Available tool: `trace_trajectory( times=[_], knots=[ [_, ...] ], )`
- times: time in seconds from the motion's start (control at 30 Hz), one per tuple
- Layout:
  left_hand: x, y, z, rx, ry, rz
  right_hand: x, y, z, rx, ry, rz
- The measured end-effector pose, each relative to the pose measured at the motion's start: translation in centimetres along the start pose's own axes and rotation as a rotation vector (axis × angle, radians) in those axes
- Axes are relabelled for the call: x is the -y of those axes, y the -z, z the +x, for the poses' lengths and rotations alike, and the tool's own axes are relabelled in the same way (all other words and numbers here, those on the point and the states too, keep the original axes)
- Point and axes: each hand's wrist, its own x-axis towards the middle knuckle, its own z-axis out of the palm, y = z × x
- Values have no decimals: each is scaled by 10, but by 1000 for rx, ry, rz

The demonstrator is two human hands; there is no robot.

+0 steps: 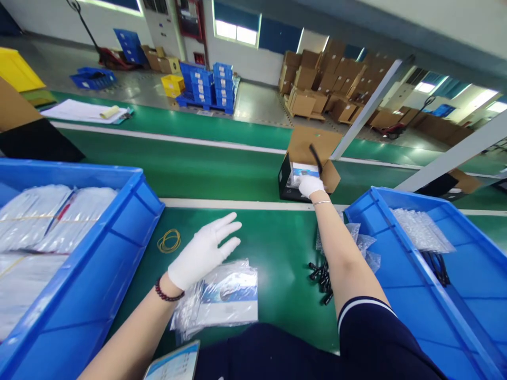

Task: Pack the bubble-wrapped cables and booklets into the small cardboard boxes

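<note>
My left hand (204, 250), in a white glove, hovers with its fingers apart and nothing in them, above a stack of bagged booklets (227, 295) on the green bench. My right hand (311, 186), gloved too, reaches forward into an open black carton (284, 177) with brown flaps. Its fingers look closed on the near edge of a bagged booklet (306, 170) in the carton; the fingertips are partly hidden. A black curved strip (316, 158) sticks up at the carton's right side. Yellow rubber bands (169, 241) lie left of my left hand.
A blue bin (130, 211) with bundled bags flanks the left. Another blue bin (400, 285) at right holds bubble-wrap bags (423, 230) and black cables (435, 267). Short black parts (322, 279) lie by my right forearm. A slanted grey post (368, 108) rises behind the carton.
</note>
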Motion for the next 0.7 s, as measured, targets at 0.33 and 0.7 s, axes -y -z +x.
trace_trajectory(
  times=[0.33,0.7],
  knots=[
    [29,10,-35,-64,347,43,144,-95,-207,357,200,661],
    [-21,3,-42,259,280,-400,106,-81,-209,83,39,1039]
  ],
)
